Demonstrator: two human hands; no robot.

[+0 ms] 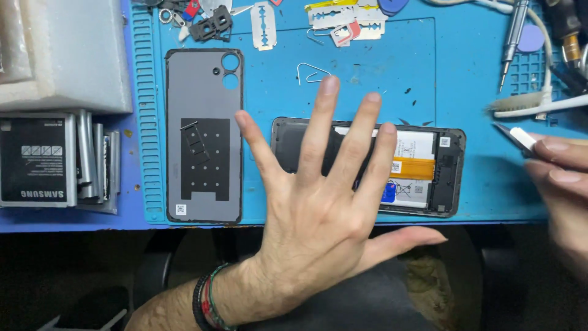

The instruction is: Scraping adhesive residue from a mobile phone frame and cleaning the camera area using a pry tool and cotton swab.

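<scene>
Two hands: left hand (318,208) spread flat above the opened phone (429,168) with white-labelled battery; right hand (560,178) pinches what may be tweezers (517,138).

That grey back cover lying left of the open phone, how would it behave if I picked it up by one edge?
The grey back cover looks like a thin, wide shell, so it is probably light and may flex a little. It lies flat on the blue mat, so it will likely slide, not roll. Its camera cutouts look like weak spots.

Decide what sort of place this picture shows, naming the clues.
Probably a phone repair bench: an opened black phone with exposed battery, its detached grey plastic back cover on a blue work mat, and a metal screwdriver.
</scene>
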